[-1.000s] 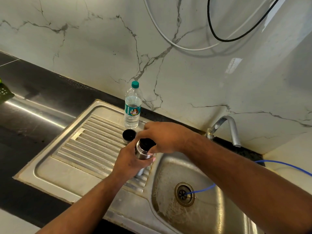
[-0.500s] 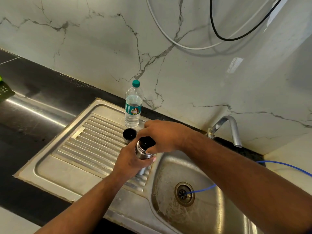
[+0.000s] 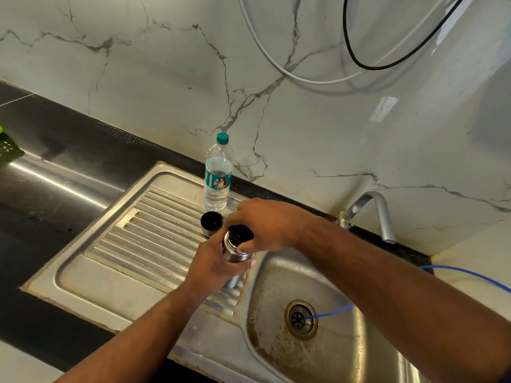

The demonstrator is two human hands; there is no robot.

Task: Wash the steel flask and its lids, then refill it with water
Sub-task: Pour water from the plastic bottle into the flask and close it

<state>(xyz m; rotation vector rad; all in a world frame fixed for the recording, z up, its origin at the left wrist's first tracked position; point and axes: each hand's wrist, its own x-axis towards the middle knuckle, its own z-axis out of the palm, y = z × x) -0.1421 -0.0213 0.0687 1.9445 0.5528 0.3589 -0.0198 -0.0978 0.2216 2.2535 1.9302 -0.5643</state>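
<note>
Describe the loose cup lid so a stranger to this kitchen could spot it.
On the ribbed steel drainboard left of the sink basin stands a clear plastic bottle with a teal cap. Just in front of it sits the cup lid: short, steel-sided, dark open mouth up, and untouched, unlike the flask beside it, held by the left hand and right hand.
</note>
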